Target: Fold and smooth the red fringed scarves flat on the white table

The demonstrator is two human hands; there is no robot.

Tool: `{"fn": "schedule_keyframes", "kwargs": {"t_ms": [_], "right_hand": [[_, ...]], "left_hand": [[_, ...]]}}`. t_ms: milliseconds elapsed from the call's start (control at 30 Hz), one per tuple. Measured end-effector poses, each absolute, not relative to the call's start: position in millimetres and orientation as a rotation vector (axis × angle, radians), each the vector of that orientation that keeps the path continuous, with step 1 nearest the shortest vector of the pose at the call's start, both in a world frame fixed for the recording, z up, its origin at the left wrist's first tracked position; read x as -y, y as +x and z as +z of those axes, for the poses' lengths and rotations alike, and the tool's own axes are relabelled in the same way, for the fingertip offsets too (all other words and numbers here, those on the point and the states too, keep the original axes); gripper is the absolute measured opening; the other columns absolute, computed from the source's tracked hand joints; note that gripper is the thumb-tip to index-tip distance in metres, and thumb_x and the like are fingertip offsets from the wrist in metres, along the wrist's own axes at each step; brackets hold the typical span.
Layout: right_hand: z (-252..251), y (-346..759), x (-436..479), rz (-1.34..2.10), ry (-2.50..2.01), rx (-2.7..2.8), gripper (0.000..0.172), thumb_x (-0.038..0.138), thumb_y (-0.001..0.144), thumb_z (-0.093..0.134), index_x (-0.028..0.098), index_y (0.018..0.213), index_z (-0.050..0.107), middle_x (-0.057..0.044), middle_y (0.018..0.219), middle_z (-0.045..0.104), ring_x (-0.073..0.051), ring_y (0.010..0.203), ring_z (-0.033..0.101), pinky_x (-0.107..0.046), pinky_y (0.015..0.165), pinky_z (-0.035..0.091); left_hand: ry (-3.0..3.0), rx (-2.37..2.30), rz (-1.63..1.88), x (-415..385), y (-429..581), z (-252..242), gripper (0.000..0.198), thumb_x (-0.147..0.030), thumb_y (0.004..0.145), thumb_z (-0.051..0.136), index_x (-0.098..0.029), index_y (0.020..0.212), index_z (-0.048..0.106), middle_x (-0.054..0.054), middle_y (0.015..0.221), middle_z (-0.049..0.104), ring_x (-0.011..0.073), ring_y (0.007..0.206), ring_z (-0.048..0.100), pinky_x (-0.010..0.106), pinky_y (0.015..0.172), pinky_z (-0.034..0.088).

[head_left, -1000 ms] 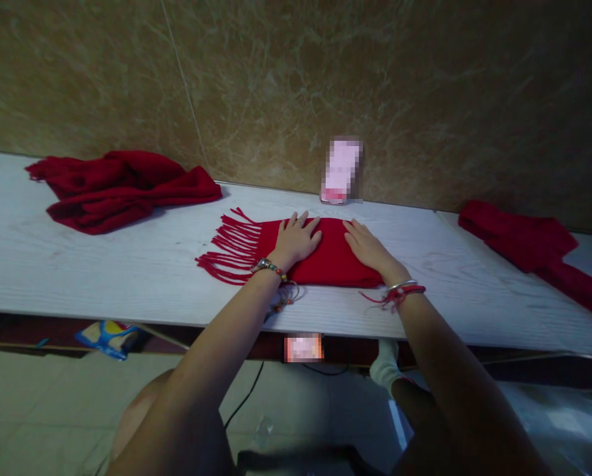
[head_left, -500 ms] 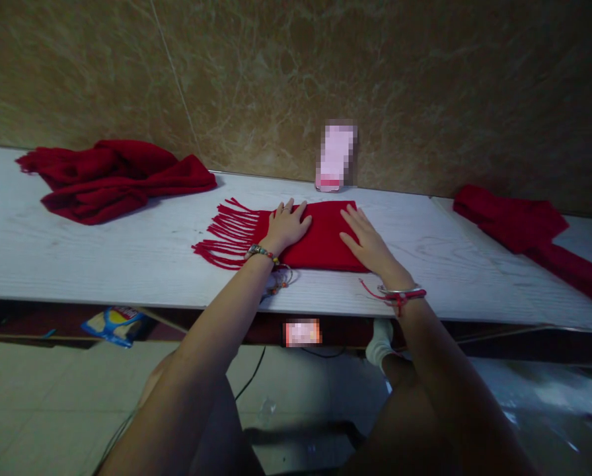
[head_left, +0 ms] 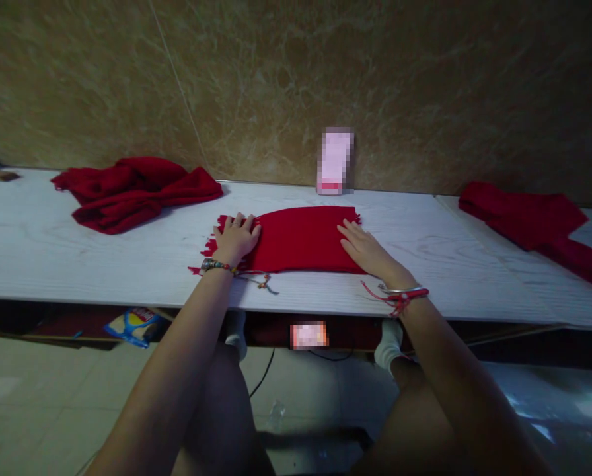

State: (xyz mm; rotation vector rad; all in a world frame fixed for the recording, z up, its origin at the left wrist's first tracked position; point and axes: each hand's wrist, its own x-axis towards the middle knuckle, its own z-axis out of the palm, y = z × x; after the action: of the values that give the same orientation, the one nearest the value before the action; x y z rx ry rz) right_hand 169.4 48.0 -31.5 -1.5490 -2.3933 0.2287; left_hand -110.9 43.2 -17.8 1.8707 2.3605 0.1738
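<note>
A folded red scarf (head_left: 298, 239) lies flat in the middle of the white tabletop (head_left: 102, 264). My left hand (head_left: 236, 238) presses flat on its left end, fingers stretched out over the fringe, most of which is hidden under the palm. My right hand (head_left: 365, 248) lies flat on the scarf's right end, fingers extended and pointing left. Neither hand grips anything. Bracelets are on both wrists.
A crumpled heap of red scarves (head_left: 135, 192) sits at the back left. More red scarves (head_left: 534, 221) lie at the right. A small pink box (head_left: 334, 162) stands against the marbled wall behind the scarf. Under the table lie a colourful packet (head_left: 135, 325) and a cable.
My left hand has slid left along the scarf onto the fringe, which had been spread out and is now mostly covered. My right hand stays on the right end.
</note>
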Motion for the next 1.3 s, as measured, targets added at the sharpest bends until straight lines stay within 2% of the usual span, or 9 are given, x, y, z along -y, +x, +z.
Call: {"fn": "schedule_keyframes", "kwargs": {"t_ms": [200, 300, 400, 467, 567, 833, 1000, 1200, 1300], "right_hand": [[-37.2, 181.2, -37.8, 0.252, -1.477, 2.354, 0.050, 0.031, 0.093, 0.029, 0.021, 0.141, 0.038, -0.009, 0.151, 0.032, -0.023, 0.138, 0.028, -0.050, 0.109, 0.028], [-36.1, 183.9, -29.5, 0.197, -1.465, 2.302, 0.049, 0.031, 0.093, 0.028, 0.022, 0.140, 0.039, -0.009, 0.149, 0.036, -0.023, 0.137, 0.029, -0.053, 0.110, 0.025], [-29.3, 182.3, -19.2, 0.117, -1.447, 2.266, 0.048, 0.030, 0.093, 0.030, 0.022, 0.139, 0.040, -0.009, 0.148, 0.037, -0.023, 0.138, 0.028, -0.055, 0.111, 0.021], [-24.0, 180.8, -12.8, 0.077, -1.423, 2.255, 0.048, 0.029, 0.092, 0.033, 0.022, 0.139, 0.041, -0.009, 0.148, 0.037, -0.022, 0.139, 0.026, -0.054, 0.112, 0.020], [-20.0, 183.0, -8.0, 0.051, -1.412, 2.241, 0.048, 0.029, 0.091, 0.036, 0.021, 0.137, 0.043, -0.009, 0.149, 0.036, -0.024, 0.139, 0.026, -0.055, 0.111, 0.021], [-19.2, 214.9, -14.3, 0.179, -1.434, 2.259, 0.048, 0.033, 0.086, 0.047, 0.020, 0.132, 0.049, -0.011, 0.134, 0.055, -0.026, 0.125, 0.048, -0.049, 0.107, 0.034], [-11.7, 197.4, -1.0, 0.177, -1.430, 2.190, 0.051, 0.034, 0.087, 0.044, 0.016, 0.135, 0.047, -0.012, 0.135, 0.054, -0.025, 0.125, 0.049, -0.046, 0.107, 0.036], [-26.0, 168.3, -0.2, 0.203, -1.603, 2.304, 0.050, 0.034, 0.090, 0.039, 0.021, 0.139, 0.043, -0.012, 0.148, 0.036, -0.030, 0.133, 0.037, -0.051, 0.107, 0.032], [-32.0, 170.1, -8.7, 0.108, -1.665, 2.259, 0.047, 0.031, 0.092, 0.036, 0.028, 0.138, 0.044, -0.009, 0.149, 0.035, -0.033, 0.134, 0.035, -0.060, 0.104, 0.031]], "left_hand": [[1.870, -2.550, 0.311, -14.8, -123.1, -16.0, 0.055, -0.044, 0.092, 0.030, -0.015, 0.136, 0.047, 0.017, 0.150, 0.030, 0.0434, 0.137, 0.018, 0.067, 0.107, 0.013], [2.009, -2.547, 0.503, -5.0, -122.4, -15.8, 0.053, -0.046, 0.092, 0.032, -0.013, 0.128, 0.054, 0.016, 0.147, 0.035, 0.0460, 0.136, 0.020, 0.067, 0.106, 0.016], [2.171, -2.381, 0.575, -4.0, -102.9, -14.5, 0.051, -0.044, 0.094, 0.030, -0.014, 0.129, 0.053, 0.016, 0.144, 0.039, 0.0427, 0.134, 0.028, 0.064, 0.104, 0.024], [2.348, -2.155, 0.549, -5.6, -82.0, -13.5, 0.049, -0.040, 0.096, 0.029, -0.014, 0.132, 0.049, 0.017, 0.144, 0.039, 0.0359, 0.135, 0.030, 0.054, 0.107, 0.029], [2.524, -1.803, 0.428, -6.8, -52.5, -13.4, 0.050, -0.041, 0.096, 0.033, -0.016, 0.138, 0.042, 0.014, 0.149, 0.032, 0.0298, 0.138, 0.025, 0.045, 0.110, 0.028], [2.489, -1.707, 0.213, -8.4, -33.0, -14.6, 0.056, -0.050, 0.094, 0.033, -0.027, 0.145, 0.029, 0.008, 0.155, 0.018, 0.0332, 0.141, 0.014, 0.054, 0.110, 0.022], [2.390, -1.843, 0.216, -7.0, -27.6, -12.9, 0.059, -0.054, 0.092, 0.034, -0.027, 0.145, 0.029, 0.011, 0.155, 0.017, 0.0379, 0.140, 0.014, 0.056, 0.106, 0.027], [2.343, -1.822, 0.286, -11.1, -27.9, -15.2, 0.059, -0.055, 0.092, 0.033, -0.026, 0.144, 0.032, 0.011, 0.154, 0.019, 0.0370, 0.140, 0.014, 0.056, 0.106, 0.028], [2.278, -1.804, 0.310, -10.0, -25.2, -14.2, 0.061, -0.057, 0.092, 0.031, -0.024, 0.143, 0.034, 0.013, 0.153, 0.020, 0.0378, 0.139, 0.016, 0.059, 0.103, 0.030]]}}
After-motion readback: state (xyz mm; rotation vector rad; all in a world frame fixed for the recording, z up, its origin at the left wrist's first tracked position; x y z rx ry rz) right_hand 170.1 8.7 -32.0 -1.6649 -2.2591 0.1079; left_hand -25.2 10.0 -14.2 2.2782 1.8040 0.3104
